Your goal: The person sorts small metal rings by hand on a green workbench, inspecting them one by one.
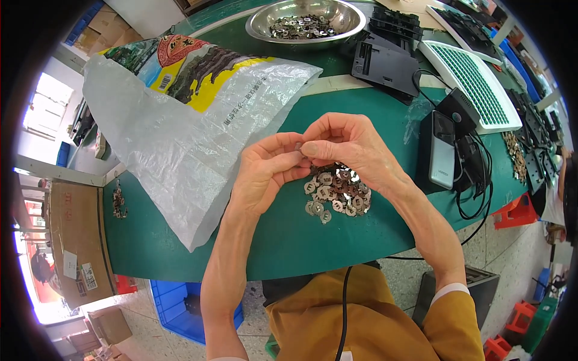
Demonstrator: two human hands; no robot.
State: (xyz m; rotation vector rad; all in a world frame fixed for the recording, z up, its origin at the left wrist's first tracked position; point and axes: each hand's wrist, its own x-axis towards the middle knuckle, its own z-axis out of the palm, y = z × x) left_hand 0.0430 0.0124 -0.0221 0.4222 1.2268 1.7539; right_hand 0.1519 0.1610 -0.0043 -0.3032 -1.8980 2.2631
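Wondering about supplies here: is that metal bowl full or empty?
Partly filled: small metal pieces lie in the metal bowl, its sides bare around them.

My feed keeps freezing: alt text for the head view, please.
A person's bare left hand and bare right hand meet around a small, mostly hidden grey piece over a green table. Nearby are a pile of flat silvery metal pieces, a white printed plastic sack to the left and a round shiny metal bowl beyond.

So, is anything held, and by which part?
The left hand and right hand pinch a small grey piece between them; its gripped part cannot be told.
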